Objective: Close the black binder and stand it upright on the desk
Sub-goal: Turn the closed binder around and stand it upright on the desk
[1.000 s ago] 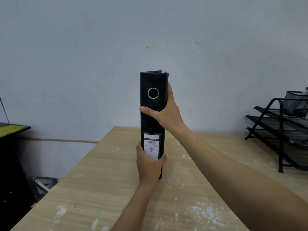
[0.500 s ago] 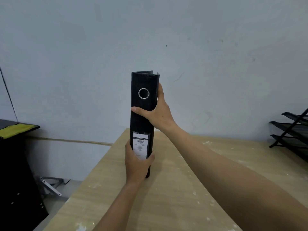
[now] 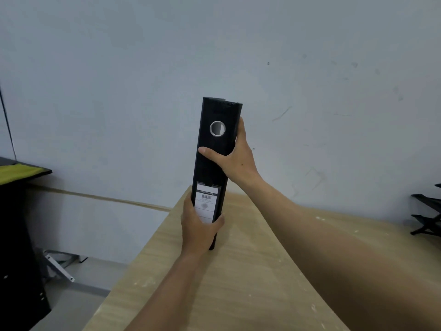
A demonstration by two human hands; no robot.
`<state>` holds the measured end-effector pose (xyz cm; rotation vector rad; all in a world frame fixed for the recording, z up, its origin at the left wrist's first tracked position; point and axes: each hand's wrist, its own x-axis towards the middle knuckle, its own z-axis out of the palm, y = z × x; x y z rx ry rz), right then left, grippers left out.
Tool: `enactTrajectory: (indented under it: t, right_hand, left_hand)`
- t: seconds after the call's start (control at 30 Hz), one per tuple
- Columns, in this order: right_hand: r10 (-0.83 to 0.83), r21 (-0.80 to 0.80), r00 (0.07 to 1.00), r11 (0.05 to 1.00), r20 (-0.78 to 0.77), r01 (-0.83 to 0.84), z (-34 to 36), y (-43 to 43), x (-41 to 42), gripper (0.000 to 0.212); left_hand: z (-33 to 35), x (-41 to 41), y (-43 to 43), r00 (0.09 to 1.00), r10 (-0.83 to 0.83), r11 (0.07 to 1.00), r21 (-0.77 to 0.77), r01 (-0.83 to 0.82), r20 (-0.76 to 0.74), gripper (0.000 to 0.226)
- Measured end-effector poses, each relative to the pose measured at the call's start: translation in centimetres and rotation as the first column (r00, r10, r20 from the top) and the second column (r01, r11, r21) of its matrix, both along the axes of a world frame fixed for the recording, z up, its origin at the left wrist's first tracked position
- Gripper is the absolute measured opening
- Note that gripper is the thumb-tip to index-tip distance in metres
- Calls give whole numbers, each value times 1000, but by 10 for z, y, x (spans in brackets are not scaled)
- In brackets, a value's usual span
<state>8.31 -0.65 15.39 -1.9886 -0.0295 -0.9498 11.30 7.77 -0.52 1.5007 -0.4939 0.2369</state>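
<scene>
The black binder (image 3: 216, 151) stands closed on its short end on the wooden desk (image 3: 250, 278), spine toward me, tilted slightly to the right. Its spine shows a metal finger ring near the top and a white label low down. My left hand (image 3: 199, 229) wraps around the bottom of the spine, covering the lower part of the label. My right hand (image 3: 235, 156) grips the binder's right side at mid height, thumb laid across the spine below the ring.
The binder stands near the desk's far left corner, close to the left edge. A pale wall rises behind. A dark cabinet with a yellow-green top (image 3: 16, 170) stands at left. A black wire rack (image 3: 427, 216) sits at the right edge.
The view has swung left, so the wire rack slid toward the right edge. The binder now leans a little more to the right. Both hands keep the same grip.
</scene>
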Motion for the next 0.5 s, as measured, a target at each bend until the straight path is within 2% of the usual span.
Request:
enactTrajectory:
  t: [0.27, 0.5]
  right_hand:
    - [-19, -13, 1000, 1000, -22, 19, -3, -20, 18, 104]
    - [14, -6, 998, 1000, -57, -14, -5, -22, 24, 89]
  left_hand:
    - [2, 20, -14, 998, -52, 998, 26, 51, 24, 80]
    - [-1, 21, -24, 1000, -1, 1000, 14, 1, 15, 87]
